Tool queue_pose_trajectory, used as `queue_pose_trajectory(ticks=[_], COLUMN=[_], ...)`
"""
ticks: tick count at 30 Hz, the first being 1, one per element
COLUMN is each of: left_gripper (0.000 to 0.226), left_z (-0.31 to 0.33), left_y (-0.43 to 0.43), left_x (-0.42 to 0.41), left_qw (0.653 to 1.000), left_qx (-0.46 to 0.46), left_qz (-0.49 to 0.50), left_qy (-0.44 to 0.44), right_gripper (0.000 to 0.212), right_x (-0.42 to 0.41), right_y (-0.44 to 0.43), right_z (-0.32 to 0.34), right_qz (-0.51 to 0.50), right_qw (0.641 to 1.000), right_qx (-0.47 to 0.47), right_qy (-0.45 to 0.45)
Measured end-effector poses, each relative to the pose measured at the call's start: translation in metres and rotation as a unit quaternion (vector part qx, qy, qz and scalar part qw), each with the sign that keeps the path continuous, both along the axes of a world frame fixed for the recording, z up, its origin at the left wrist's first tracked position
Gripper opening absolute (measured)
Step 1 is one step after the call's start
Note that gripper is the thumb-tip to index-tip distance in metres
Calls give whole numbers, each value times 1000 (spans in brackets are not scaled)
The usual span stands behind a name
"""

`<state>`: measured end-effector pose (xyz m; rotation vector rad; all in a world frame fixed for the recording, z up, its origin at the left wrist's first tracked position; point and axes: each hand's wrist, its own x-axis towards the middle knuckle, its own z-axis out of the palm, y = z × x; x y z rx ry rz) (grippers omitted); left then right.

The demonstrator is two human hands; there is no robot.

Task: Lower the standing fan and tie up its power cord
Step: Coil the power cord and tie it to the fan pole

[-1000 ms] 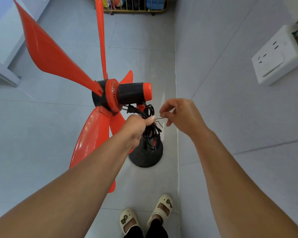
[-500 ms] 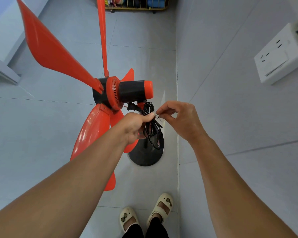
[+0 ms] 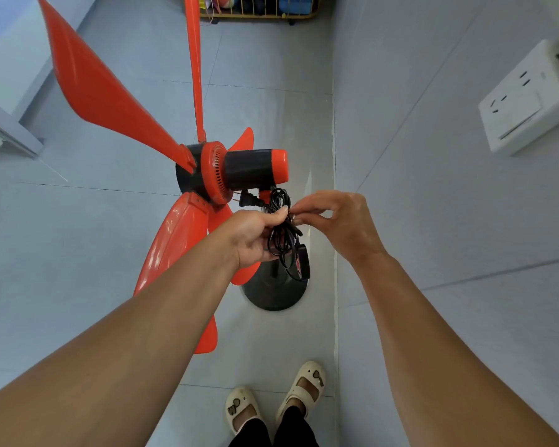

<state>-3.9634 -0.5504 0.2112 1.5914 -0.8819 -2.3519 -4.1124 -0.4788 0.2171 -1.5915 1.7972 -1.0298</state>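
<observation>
Power cord [image 3: 279, 233]: black, gathered into a bundle of loops at centre frame, just below the fan motor. Its plug [image 3: 249, 200] sticks out of the bundle toward the left, prongs pointing left, close under the motor housing. A small black box with a red mark [image 3: 301, 265] hangs at the lower end of the loops.

Left hand [image 3: 250, 235]: closed around the middle of the cord bundle, thumb tip pressed on top of the loops.

Right hand [image 3: 342, 222]: thumb and forefinger pinched together at the bundle's right side, tips meeting the left thumb. Whatever thin item sits in the pinch is too small to make out. The two hands touch at the cord.

Standing fan [image 3: 239, 175]: orange and black, occupying the left and centre of the frame. Black motor housing with orange end cap [image 3: 279, 166] pointing right; orange vented collar on its left. Long orange blades [image 3: 100, 91] with no guard spread to upper left, straight up and lower left. Round black base [image 3: 273, 291] stands on the floor below the hands, close against the foot of the wall.

Floor [image 3: 78, 237]: pale grey tiles, left half of frame.

Wall [image 3: 433, 172]: pale grey tiles, right half of frame.

Wall socket [image 3: 523, 101]: white block with outlets, upper right, well apart from the cord.

Wire basket [image 3: 259, 9]: yellow, top centre edge, holding coloured items.

Sandals [image 3: 275, 404]: cream, one pair on the person's feet, bottom centre.
</observation>
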Motion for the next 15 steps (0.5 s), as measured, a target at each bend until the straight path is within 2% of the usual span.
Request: queue_pose_trajectory(ticks=[3, 10, 15], left_gripper=[14, 13, 12], left_z=[1, -3, -5], left_y=[-1, 3, 4], left_x=[0, -2, -3], left_qw=[1000, 999, 999], left_qx=[2, 3, -6], left_qz=[1, 31, 46], left_qy=[-1, 15, 21], right_gripper=[13, 16, 14], right_x=[0, 9, 11], right_y=[1, 4, 4], right_z=[-3, -18, -20], right_qz=[-10, -41, -43], right_qw=[1000, 996, 994], right_qx=[-7, -35, -48], right_qy=[-4, 70, 85])
